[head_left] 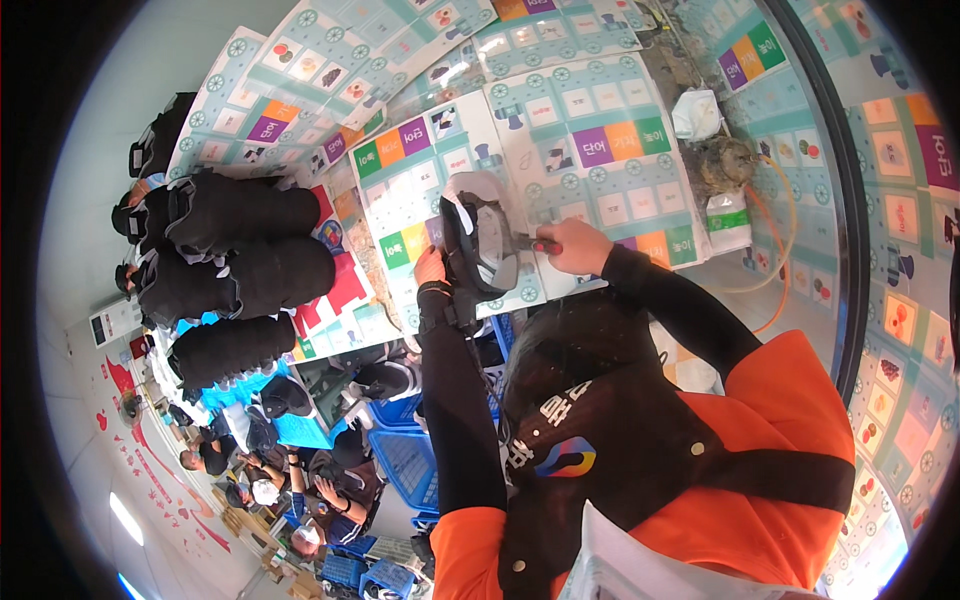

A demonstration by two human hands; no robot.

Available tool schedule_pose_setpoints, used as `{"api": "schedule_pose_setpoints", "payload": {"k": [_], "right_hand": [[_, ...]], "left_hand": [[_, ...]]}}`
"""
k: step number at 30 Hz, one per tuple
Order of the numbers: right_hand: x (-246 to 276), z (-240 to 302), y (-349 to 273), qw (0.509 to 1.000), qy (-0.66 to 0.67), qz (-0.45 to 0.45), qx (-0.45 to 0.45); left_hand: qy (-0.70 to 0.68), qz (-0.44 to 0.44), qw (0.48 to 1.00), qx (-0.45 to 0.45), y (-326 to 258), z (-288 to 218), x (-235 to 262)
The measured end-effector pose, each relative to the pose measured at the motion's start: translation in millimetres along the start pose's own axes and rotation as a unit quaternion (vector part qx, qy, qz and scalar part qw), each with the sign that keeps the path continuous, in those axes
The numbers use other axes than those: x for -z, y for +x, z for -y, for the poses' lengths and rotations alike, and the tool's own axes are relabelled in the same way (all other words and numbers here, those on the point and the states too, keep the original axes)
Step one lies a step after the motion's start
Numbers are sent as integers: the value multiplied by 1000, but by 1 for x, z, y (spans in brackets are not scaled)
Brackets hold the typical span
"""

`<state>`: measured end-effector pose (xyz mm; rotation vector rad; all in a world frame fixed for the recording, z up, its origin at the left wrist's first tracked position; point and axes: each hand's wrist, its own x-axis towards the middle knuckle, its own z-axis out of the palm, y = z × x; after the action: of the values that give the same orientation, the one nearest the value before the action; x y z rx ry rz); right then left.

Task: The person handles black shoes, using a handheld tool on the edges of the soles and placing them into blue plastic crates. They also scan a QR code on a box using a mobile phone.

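A grey and black cap (492, 240) lies on the patterned paper covering the table in front of me. My left hand (430, 268) is closed at the cap's left edge, its fingertips pressed on the dark fabric. From the right, my right hand (582, 246) wraps round a small tool (545, 246) with a red and black handle. Its thin metal end points left and meets the cap's right side. I cannot make out the exact kind of tool. Tall nested stacks of black caps (245, 215) lie on their sides to the left.
A white and green packet (728, 222) and a crumpled white bag (697, 115) sit at the table's right edge, near an orange hose (778, 265). Blue crates (405, 465) stand low on the left. Farther off, other people (325, 505) are at work.
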<state>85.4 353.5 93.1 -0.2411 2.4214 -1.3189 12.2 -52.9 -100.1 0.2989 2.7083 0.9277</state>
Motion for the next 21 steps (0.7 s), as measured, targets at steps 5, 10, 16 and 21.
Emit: {"api": "schedule_pose_setpoints", "payload": {"k": [5,10,16,21], "right_hand": [[6,-13,-8,999,17,-35,-9],[-5,-19,-6,997,-8,-73,-14],[0,-20,-10,999,-30,-11,-8],[-5,-30,-14,998,-9,-51,-23]], "left_hand": [[-16,0,1000,19,3,-10,-23],[-15,-6,999,-32,1,24,-25],[61,-17,997,-49,3,27,-16],[-47,-32,998,28,-3,-54,-15]]}}
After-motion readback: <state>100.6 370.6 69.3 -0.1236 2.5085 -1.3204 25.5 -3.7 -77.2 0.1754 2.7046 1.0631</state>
